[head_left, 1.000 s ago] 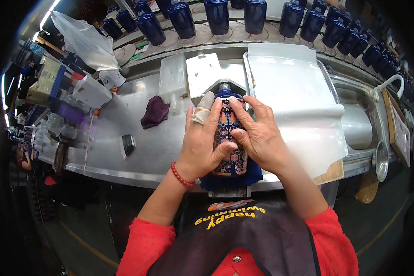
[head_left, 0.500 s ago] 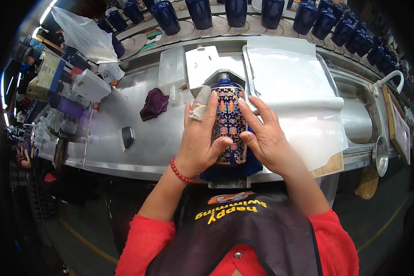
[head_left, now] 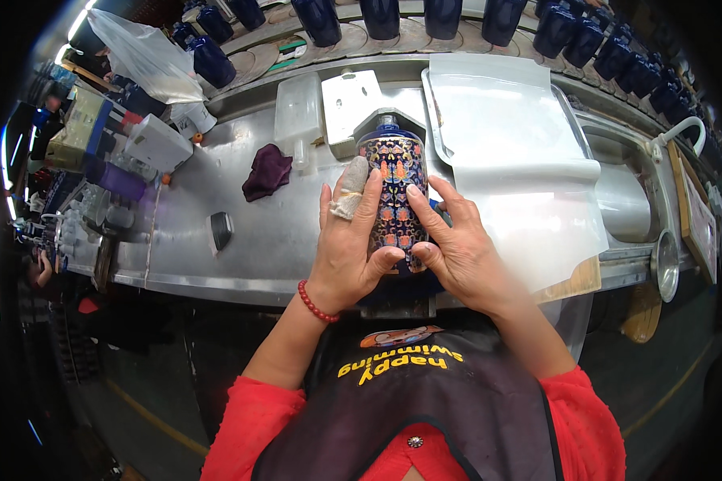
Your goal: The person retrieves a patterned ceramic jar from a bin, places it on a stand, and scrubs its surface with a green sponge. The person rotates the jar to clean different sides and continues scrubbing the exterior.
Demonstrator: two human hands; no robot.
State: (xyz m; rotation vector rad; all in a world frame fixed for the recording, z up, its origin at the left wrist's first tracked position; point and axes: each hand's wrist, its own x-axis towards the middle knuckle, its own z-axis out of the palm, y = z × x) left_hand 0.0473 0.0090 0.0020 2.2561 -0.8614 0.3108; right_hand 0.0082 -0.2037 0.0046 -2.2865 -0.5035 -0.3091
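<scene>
"Both hands sit lower on the bottle (head_left: 396, 160) now than half a second ago, and the row of blue bottles (head_left: 380, 20) beyond it has shifted right. How many hands, how many bottles?"

"Two hands, one patterned bottle. Four blue ones stand directly beyond it; the rest overlap too much to count. Left of it: one purple cloth (head_left: 268, 173), one black block (head_left: 221, 228)."

"And the fingers?"

"Left hand (head_left: 341, 252): index and grey-sleeved finger close together along the bottle's left edge, thumb apart on its front. Right hand (head_left: 465, 256): fingers spread, index tip and thumb on its right side."

"How does it look?"

"Deep blue, floral in orange and gold. It lies on its back, neck away from the person."

"Containers?"

"Right of the bottle, one tray (head_left: 431, 112) under whitish sheets (head_left: 509, 128). Beyond it to the left, one clear bin (head_left: 298, 108); I cannot tell its contents."
</scene>
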